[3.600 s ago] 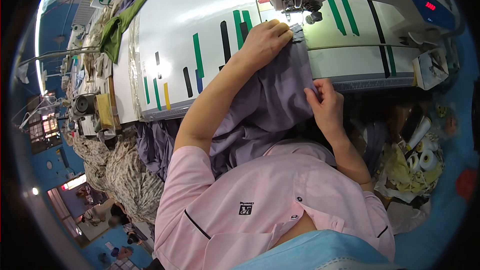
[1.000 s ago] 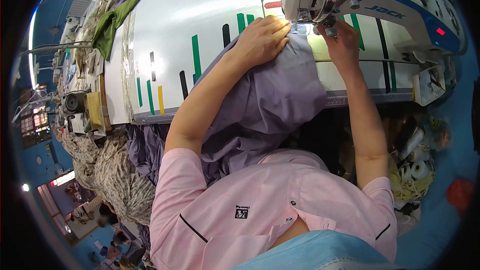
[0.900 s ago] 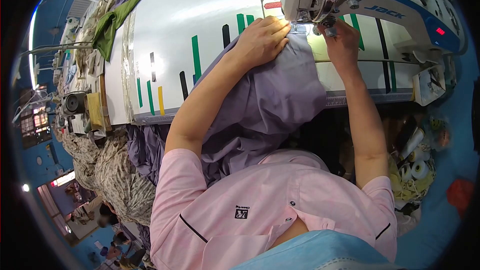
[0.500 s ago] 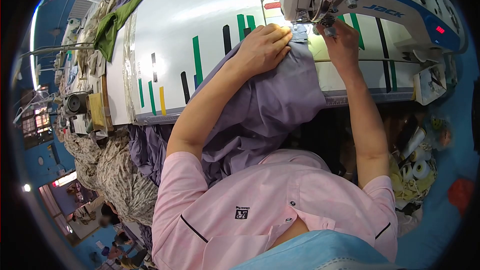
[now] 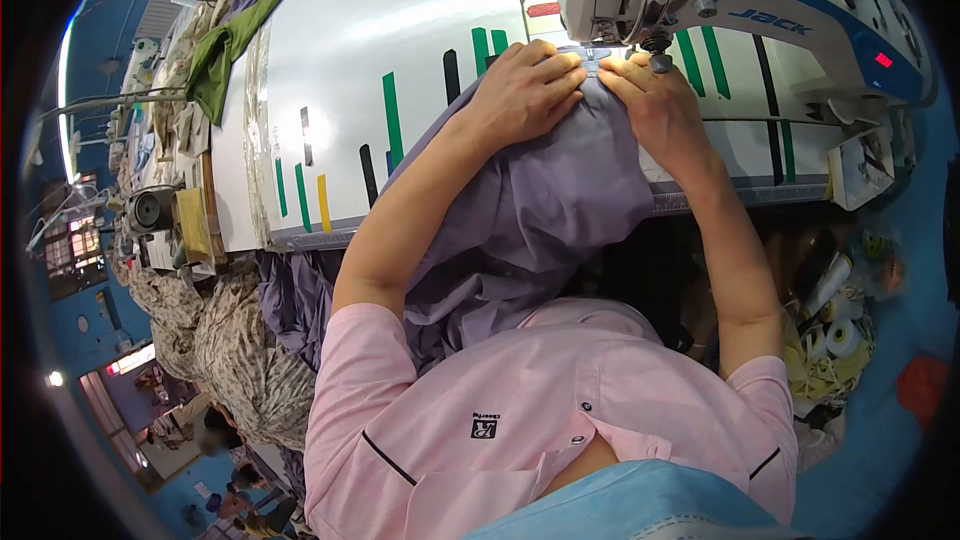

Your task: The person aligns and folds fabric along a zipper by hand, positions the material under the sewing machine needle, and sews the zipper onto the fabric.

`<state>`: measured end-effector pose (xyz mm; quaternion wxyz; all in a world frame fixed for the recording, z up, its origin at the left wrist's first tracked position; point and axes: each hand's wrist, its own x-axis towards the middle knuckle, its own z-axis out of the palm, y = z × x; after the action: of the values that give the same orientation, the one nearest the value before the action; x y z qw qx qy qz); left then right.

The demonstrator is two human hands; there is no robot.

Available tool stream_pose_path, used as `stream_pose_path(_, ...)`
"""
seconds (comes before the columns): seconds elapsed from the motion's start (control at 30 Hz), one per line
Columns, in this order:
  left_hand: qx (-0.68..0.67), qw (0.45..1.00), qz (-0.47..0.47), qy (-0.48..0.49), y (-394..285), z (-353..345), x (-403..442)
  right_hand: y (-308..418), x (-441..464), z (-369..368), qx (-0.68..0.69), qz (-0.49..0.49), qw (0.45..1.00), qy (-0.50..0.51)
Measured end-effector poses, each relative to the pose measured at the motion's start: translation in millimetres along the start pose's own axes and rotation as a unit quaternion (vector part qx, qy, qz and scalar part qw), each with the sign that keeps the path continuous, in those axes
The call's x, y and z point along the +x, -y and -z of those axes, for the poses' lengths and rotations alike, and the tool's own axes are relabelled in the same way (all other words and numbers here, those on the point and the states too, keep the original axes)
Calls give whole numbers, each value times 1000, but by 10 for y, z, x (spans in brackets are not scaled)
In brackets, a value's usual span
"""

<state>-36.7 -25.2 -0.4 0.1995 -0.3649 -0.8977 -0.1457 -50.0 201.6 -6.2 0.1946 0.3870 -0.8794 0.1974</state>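
Note:
Purple cloth (image 5: 565, 190) runs from the sewing machine's needle area down over the table's front edge into the lap. My left hand (image 5: 528, 90) lies on the cloth left of the needle, fingers together and bent, gripping its edge. On the other side, my right hand (image 5: 655, 105) holds the cloth's edge with closed fingers just right of the presser foot (image 5: 591, 54). Between both sets of fingertips a small lighter strip of the cloth shows under the foot. The white and blue sewing machine (image 5: 740, 10) stands over it; the undersides of my fingers are hidden.
The white table (image 5: 330, 70) carries green, black and yellow tape strips. Green cloth (image 5: 215, 65) hangs at the left, above patterned fabric (image 5: 245, 350). Thread spools (image 5: 842, 338) sit low at the right. People are in the background at lower left.
My right hand has come down and left from the knob by the machine head to the cloth at the needle. My left hand stays nearly in place on the cloth.

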Motion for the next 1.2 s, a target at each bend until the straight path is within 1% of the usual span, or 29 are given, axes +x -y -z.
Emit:
stream_pose_path(0.17, 3, 1000, -10, -6, 159, -22, 67, -20, 63, -24, -15, -32, 999, 24)
stream_pose_path(0.27, 14, 1000, -10, -4, 235, -39, 93, -15, 54, 43, 47, -48, 998, 12)
stream_pose_path(0.37, 20, 1000, -3, 16, 287, -53, 93, 57, -51, 25, 67, -140, 988, -21)
stream_pose_path(0.47, 24, 1000, -4, 16, 306, -53, 96, 257, -130, 83, 70, -143, 985, -64)
stream_pose_path(0.6, 46, 998, -4, 35, 272, -37, 91, 424, -157, 60, 60, -131, 986, -85)
stream_pose_path(0.7, 51, 993, 60, 90, 63, 101, -6, 590, -165, 110, 182, -259, 948, -43)
stream_pose_path(0.77, 66, 985, 116, 106, -151, 253, -188, 752, -235, 89, 319, -297, 897, -77)
stream_pose_path(0.8, 74, 980, 143, 115, -263, 345, -315, 850, -279, 92, 386, -313, 862, -96)
stream_pose_path(0.9, 91, 970, 212, 73, -584, 564, -792, 1224, -483, 262, 462, -380, 800, -48)
stream_pose_path(0.97, 107, 952, 281, 61, -762, 681, -1145, 1412, -695, 286, 505, -394, 768, -7)
stream_pose_path(1.03, 144, 940, 309, 19, -935, 756, -1432, 1525, -901, 222, 543, -410, 732, 40)
stream_pose_path(1.07, 162, 932, 324, -2, -982, 763, -1530, 1542, -972, 189, 532, -380, 756, 36)
stream_pose_path(1.17, 179, 917, 354, -38, -1073, 769, -1725, 1539, -1113, 221, 441, -351, 825, 38)
stream_pose_path(1.2, 176, 919, 342, -85, -1086, 729, -1728, 1536, -1176, 186, 399, -304, 864, -38)
